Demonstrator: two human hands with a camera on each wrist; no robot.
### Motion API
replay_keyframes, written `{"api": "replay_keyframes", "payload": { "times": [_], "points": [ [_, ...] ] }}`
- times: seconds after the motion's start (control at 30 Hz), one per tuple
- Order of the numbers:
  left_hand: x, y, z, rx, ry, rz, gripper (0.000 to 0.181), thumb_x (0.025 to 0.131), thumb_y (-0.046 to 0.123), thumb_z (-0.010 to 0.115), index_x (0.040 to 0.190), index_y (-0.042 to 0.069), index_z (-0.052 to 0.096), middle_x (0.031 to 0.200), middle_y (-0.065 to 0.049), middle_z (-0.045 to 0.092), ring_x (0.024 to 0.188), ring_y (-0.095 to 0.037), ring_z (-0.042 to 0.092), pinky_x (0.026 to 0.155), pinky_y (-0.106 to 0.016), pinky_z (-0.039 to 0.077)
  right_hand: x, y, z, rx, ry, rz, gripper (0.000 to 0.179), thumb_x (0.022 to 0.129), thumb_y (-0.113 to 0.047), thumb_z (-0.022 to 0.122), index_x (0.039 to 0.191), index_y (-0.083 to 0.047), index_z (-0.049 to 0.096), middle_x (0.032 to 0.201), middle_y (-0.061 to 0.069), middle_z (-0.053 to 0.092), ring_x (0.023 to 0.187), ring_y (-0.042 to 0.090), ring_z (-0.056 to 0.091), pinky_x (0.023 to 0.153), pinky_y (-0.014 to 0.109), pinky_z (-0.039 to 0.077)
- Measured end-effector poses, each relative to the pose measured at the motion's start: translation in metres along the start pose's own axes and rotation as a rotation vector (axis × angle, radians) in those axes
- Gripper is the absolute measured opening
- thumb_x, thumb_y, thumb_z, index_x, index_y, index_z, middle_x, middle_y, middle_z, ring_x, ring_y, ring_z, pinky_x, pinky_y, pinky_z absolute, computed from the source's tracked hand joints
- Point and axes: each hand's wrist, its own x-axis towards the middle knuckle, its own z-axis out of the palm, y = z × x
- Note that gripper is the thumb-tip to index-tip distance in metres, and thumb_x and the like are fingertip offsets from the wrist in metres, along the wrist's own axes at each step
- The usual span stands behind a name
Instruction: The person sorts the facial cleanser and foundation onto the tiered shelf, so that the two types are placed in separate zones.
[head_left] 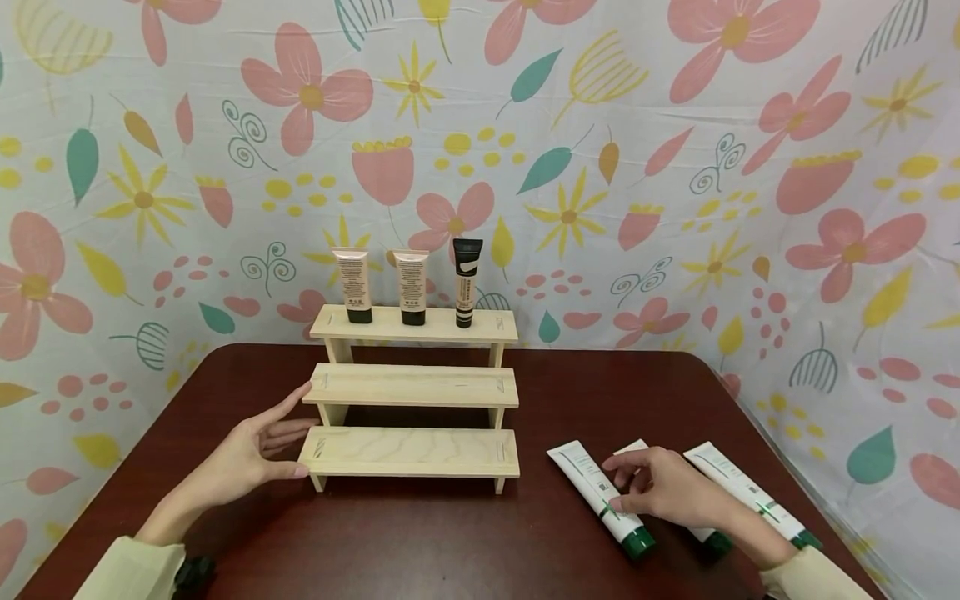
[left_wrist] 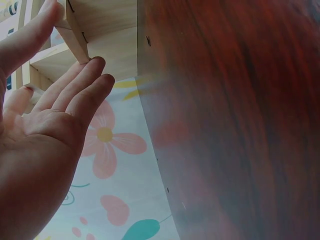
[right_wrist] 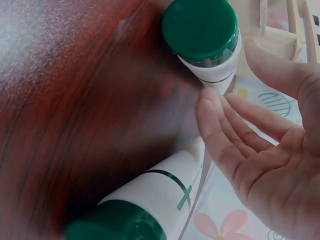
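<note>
A three-tier wooden display stand (head_left: 412,387) stands on the table. My left hand (head_left: 236,458) is at its left side, fingers spread, with fingertips at the middle and lower shelf ends; the left wrist view shows that hand (left_wrist: 50,135) beside the wood. On the right, my right hand (head_left: 667,487) reaches over a white tube with a green cap (head_left: 600,492) lying flat. In the right wrist view, thumb and fingers are parted on either side of that tube (right_wrist: 215,70). A second white tube (head_left: 632,447) lies partly hidden under the hand.
A third white tube (head_left: 742,487) lies further right. On the top shelf stand two beige tubes with black caps, the left tube (head_left: 355,283) and the middle tube (head_left: 412,283), plus a slim black-and-beige tube (head_left: 466,283). Behind the dark table (head_left: 585,392) hangs a flowered cloth (head_left: 600,167).
</note>
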Motion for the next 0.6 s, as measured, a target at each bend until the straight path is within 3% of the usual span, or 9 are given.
{"api": "replay_keyframes", "payload": {
  "times": [0.33,0.6],
  "points": [
    [0.0000,-0.0010,0.0002,-0.004,-0.002,-0.004,0.111,0.083,0.007,0.091,0.170,0.018,0.024,0.156,-0.029,0.045,0.129,-0.047,0.059,0.096,-0.032,0.054,0.0018,0.0034,-0.0016,0.060,-0.106,0.029,0.059,0.096,-0.014,0.080,0.137,0.019,0.055,0.101,0.011,0.064,0.081,0.016,0.067,0.071,0.029,0.054],
    [0.0002,-0.0010,-0.0004,-0.008,-0.005,-0.007,0.110,0.083,0.008,0.091,0.170,0.018,0.024,0.157,-0.030,0.043,0.129,-0.048,0.058,0.096,-0.034,0.055,0.0089,0.0045,-0.0026,0.121,-0.130,0.028,0.059,0.094,-0.008,0.080,0.138,0.019,0.054,0.103,0.014,0.063,0.074,0.016,0.064,0.063,0.027,0.049]
  ]
}}
